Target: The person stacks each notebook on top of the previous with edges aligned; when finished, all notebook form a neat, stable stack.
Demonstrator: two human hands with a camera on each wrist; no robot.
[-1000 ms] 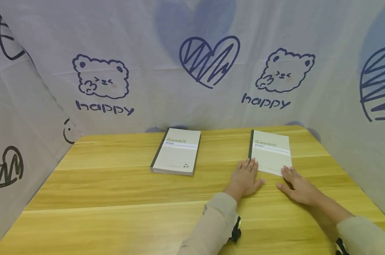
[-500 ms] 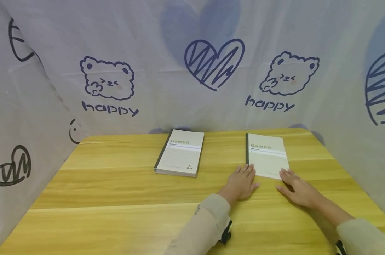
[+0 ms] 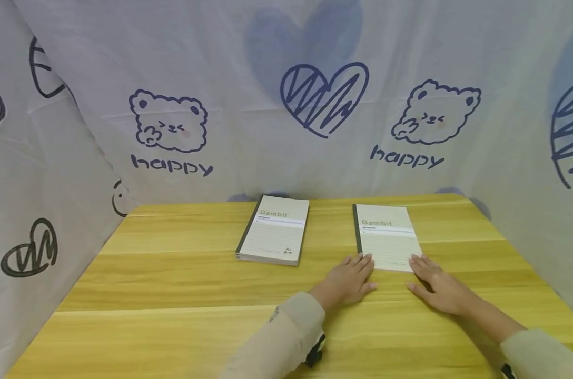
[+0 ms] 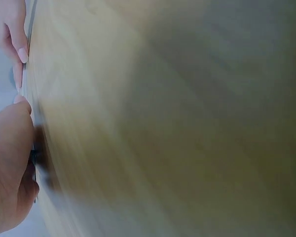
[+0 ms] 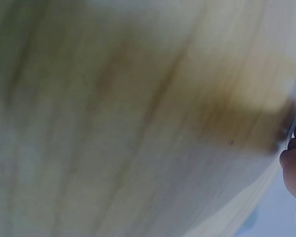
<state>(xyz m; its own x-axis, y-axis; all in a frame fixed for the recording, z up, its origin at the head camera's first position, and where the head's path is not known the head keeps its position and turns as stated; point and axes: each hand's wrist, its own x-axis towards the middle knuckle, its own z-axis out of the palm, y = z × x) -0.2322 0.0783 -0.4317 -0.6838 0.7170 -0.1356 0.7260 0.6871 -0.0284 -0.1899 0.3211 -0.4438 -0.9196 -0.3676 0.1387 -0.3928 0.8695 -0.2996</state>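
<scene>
A single white notebook [image 3: 388, 237] with a dark spine and "Gambit" on its cover lies flat on the wooden table, right of centre. My left hand [image 3: 350, 280] touches its lower left corner with straight fingers. At the lower right corner, the fingertips of my right hand [image 3: 440, 287] rest on the edge. To the left lies a stack of matching notebooks [image 3: 274, 230], apart from both hands. In the left wrist view my left hand [image 4: 10, 168] shows at the left edge. The right wrist view catches only part of my right hand [image 5: 295, 163].
The wooden table [image 3: 173, 284] runs back to a pale cloth [image 3: 248, 126] printed with bears and hearts. Cloth also hangs along the left and right sides. A gap of bare wood separates the stack from the single notebook.
Both hands have slid the single notebook to the left, closer to the stack and slightly nearer me. It has also turned a little. The head view has shifted somewhat.
</scene>
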